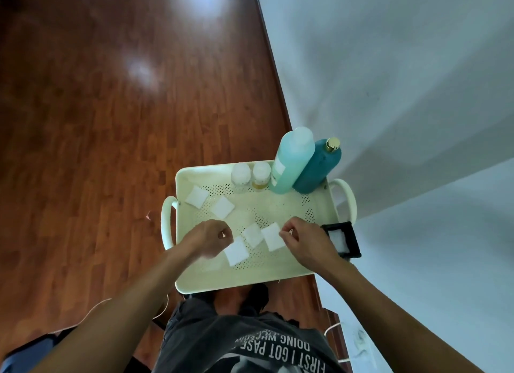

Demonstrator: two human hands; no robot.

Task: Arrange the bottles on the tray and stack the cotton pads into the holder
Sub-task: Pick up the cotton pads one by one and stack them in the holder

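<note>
A cream perforated tray (250, 285) with side handles lies on the floor. At its far edge stand a light green bottle (292, 161), a teal bottle (319, 169) with a gold cap, a small clear jar (240, 175) and a small bottle of yellow liquid (261, 176). Several white square cotton pads lie loose on the tray. My right hand (303, 237) pinches the right edge of one cotton pad (272, 236). My left hand (210, 237) is curled, fingers closed, just beside another pad (236, 251). A black holder (351, 240) with white pads inside sits off the tray's right edge.
Two more pads (197, 196) (222, 207) rest at the tray's far left. A white wall (389, 80) runs close along the right side. Wooden floor (97, 122) stretches to the left and beyond. A thin white cable (94, 311) lies near my knees.
</note>
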